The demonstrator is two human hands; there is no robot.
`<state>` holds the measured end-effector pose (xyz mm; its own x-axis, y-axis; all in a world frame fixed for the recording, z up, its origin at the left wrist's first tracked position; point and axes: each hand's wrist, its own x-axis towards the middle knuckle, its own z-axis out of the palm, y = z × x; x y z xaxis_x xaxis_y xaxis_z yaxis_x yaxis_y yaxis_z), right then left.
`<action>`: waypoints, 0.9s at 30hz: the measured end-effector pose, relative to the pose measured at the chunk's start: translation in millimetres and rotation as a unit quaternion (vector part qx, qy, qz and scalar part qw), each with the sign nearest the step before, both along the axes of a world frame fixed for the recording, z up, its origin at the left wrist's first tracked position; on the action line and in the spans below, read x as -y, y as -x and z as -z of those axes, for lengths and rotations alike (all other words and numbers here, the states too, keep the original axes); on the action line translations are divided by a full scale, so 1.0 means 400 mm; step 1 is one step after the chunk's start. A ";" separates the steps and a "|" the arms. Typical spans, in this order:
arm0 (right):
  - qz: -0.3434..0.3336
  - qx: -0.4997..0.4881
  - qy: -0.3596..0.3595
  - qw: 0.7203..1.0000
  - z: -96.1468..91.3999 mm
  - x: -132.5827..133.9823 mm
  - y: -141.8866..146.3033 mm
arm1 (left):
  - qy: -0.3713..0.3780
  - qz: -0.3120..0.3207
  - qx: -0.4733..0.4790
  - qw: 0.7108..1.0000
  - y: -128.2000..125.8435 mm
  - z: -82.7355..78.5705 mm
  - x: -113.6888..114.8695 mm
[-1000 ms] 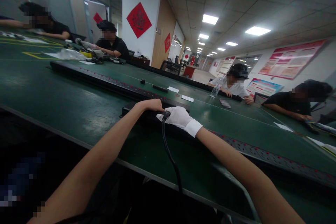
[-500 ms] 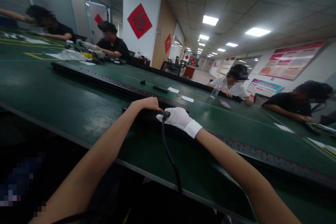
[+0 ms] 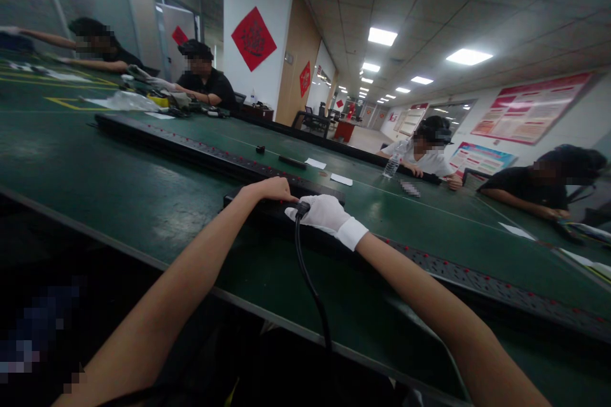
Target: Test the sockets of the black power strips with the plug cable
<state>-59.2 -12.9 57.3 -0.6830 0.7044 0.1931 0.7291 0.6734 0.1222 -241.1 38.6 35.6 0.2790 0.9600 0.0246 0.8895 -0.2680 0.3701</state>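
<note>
My right hand (image 3: 322, 213), in a white glove, is closed on the black plug (image 3: 302, 208) of a thick power cord (image 3: 310, 283). The cord hangs down over the near table edge. Bare and curled, my left hand (image 3: 274, 189) is closed just left of the plug, one fingertip close to it. What lies under its fingers is hidden. Both hands are over a long black strip (image 3: 439, 264) with red dots and dark slots, like a power strip. A second such strip (image 3: 191, 146) lies behind it, reaching far left.
On the green table (image 3: 157, 216) behind the strips are a small black part (image 3: 260, 149), a short black bar (image 3: 292, 162) and white paper slips (image 3: 341, 180). A water bottle (image 3: 392, 164) stands farther right. Several people sit around the table; plastic bags (image 3: 128, 100) lie far left.
My hands, the plug and the strips look almost the same. At the far left, a co-worker has raised their head slightly and shifted right.
</note>
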 end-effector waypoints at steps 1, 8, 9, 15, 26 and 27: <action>0.003 0.001 0.003 1.000 -0.002 0.002 0.000 | 0.000 -0.001 0.001 1.000 0.000 0.000 0.000; 0.009 0.006 0.007 1.000 -0.010 0.008 -0.001 | 0.002 0.001 -0.006 1.000 0.000 0.002 -0.003; 0.007 0.004 0.006 1.000 -0.010 0.007 -0.001 | 0.003 0.004 -0.003 1.000 0.001 0.002 -0.003; 0.002 -0.015 -0.005 1.000 -0.002 0.002 -0.003 | 0.006 0.021 -0.005 1.000 0.008 0.008 -0.010; 0.001 -0.015 0.005 1.000 -0.002 0.001 -0.005 | 0.011 0.072 0.009 0.997 0.012 0.007 -0.016; 0.002 -0.013 0.008 1.000 -0.003 0.002 -0.005 | 0.013 0.071 0.010 0.997 0.012 0.007 -0.017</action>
